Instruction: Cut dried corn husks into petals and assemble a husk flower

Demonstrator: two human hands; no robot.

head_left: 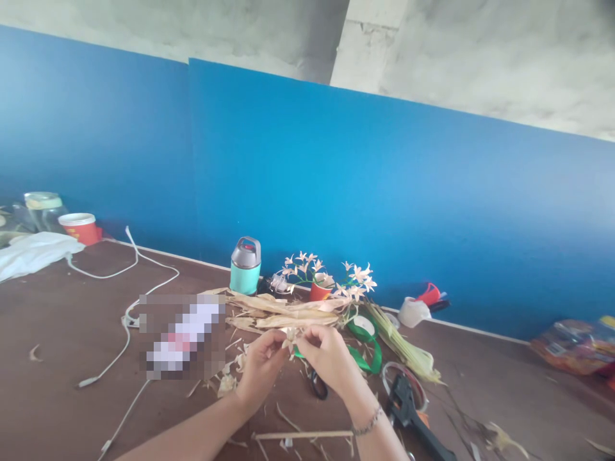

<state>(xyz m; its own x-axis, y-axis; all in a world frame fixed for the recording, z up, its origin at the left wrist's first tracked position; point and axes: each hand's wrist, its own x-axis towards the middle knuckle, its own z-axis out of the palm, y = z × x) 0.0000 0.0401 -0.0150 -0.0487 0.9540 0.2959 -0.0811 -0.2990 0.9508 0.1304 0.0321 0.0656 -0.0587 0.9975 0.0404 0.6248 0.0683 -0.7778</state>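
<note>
A small pale flower [290, 339], which looks made of dried husk, is held up between both hands over the table. My left hand [262, 365] pinches it from the left with thumb and forefinger. From the other side, my right hand [328, 358] closes its fingertips at the flower's edge, with a bit of green showing beneath the thumb. Dried corn husks [283, 314] lie just beyond the hands. Green tape [369, 358] lies behind the right hand, and black-handled scissors [318, 385] are partly hidden below it.
Finished-looking flowers on green stems stand in a red cup [321, 289]. Nearby are a teal flask [245, 269], a black glue gun [413, 416], a bundle of pale green stalks [403, 346] and a white cable [125, 339]. Husk scraps litter the brown table [57, 397]. A blue partition [336, 179] rises behind.
</note>
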